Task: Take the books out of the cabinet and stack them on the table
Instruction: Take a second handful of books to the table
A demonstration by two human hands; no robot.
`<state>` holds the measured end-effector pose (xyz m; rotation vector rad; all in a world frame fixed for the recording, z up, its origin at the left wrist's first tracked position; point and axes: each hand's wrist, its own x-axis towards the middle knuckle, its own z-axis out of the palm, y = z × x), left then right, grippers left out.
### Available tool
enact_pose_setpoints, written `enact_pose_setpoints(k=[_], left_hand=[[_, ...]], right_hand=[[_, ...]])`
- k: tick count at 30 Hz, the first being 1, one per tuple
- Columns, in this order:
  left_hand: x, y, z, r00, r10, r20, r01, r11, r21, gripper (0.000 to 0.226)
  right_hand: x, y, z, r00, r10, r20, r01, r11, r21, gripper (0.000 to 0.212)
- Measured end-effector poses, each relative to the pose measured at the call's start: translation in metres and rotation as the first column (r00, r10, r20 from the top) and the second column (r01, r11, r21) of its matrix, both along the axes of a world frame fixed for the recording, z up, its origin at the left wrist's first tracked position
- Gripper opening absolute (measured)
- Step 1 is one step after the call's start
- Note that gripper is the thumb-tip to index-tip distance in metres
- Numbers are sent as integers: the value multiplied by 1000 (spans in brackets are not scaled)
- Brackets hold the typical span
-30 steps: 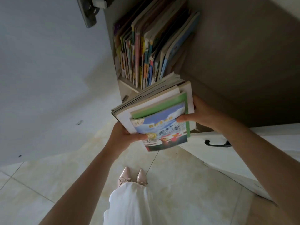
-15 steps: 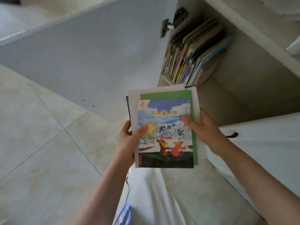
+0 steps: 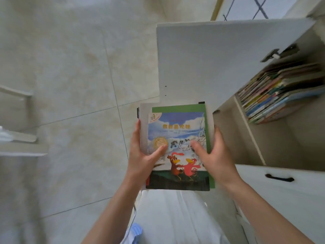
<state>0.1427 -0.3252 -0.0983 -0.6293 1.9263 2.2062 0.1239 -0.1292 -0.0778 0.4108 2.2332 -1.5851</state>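
I hold a flat stack of picture books [image 3: 177,131] in front of my body, above the floor. The top book shows a blue sky and two red birds, with a green cover under it. My left hand [image 3: 142,155] grips the stack's left edge, thumb on the cover. My right hand [image 3: 214,155] grips the right edge, thumb on top. Several more books [image 3: 281,92] stand packed on the shelf inside the open cabinet [image 3: 274,138] at the right.
The cabinet's white door [image 3: 211,64] stands open behind the stack. A white drawer front with a black handle [image 3: 279,177] is at lower right. Pale floor tiles [image 3: 70,85] fill the left; a blurred white furniture edge [image 3: 19,143] shows at far left.
The view has swung left and away from the cabinet. The stack has come out of the shelf area and now lies flat in both hands over the floor.
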Motion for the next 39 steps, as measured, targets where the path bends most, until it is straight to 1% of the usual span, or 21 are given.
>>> enact_pose_setpoints(k=[3, 7, 9, 12, 14, 16, 19, 21, 24, 26, 27, 30, 33, 36, 39], left_hand=[[32, -34, -1, 996, 78, -43, -81, 995, -55, 95], [83, -85, -3, 987, 156, -40, -161, 971, -175, 103], [116, -113, 1, 978, 203, -38, -206, 951, -229, 101], [166, -150, 11, 961, 270, -60, -275, 912, -304, 94], [200, -175, 20, 942, 328, -76, -334, 879, -341, 85], [230, -198, 30, 918, 389, -81, -390, 846, -364, 79], [273, -227, 42, 866, 494, -72, -481, 789, -383, 77], [300, -247, 47, 813, 578, -70, -558, 738, -379, 75], [333, -276, 49, 720, 690, -69, -671, 669, -319, 73], [348, -292, 50, 658, 750, -65, -732, 616, -291, 74], [357, -303, 51, 614, 786, -66, -768, 576, -282, 74], [366, -326, 53, 540, 838, -78, -816, 499, -292, 72], [371, -354, 56, 455, 886, -94, -856, 406, -319, 71], [375, -385, 63, 351, 930, -111, -890, 294, -349, 70], [376, -410, 67, 267, 957, -118, -911, 210, -355, 71]], right_hand=[[13, -36, 3, 993, 108, -49, -105, 993, 56, 70], [45, -89, 2, 967, 241, -81, -232, 967, 102, 80], [67, -122, 8, 943, 313, -117, -297, 946, 132, 81], [101, -169, 22, 874, 435, -218, -384, 892, 239, 77], [122, -203, 29, 812, 519, -269, -443, 846, 295, 74], [140, -233, 32, 756, 588, -286, -505, 803, 317, 74], [164, -279, 34, 682, 670, -295, -590, 741, 319, 74], [177, -310, 37, 625, 720, -302, -652, 694, 307, 75], [193, -358, 38, 530, 798, -287, -743, 600, 295, 73], [199, -386, 37, 455, 838, -301, -787, 537, 305, 73], [202, -406, 36, 409, 860, -305, -814, 495, 303, 73], [203, -446, 35, 305, 898, -317, -863, 402, 307, 73], [203, -493, 39, 216, 921, -324, -912, 308, 269, 70], [199, -541, 45, 75, 944, -320, -944, 171, 283, 69], [197, -584, 52, -27, 949, -315, -953, 71, 294, 69]])
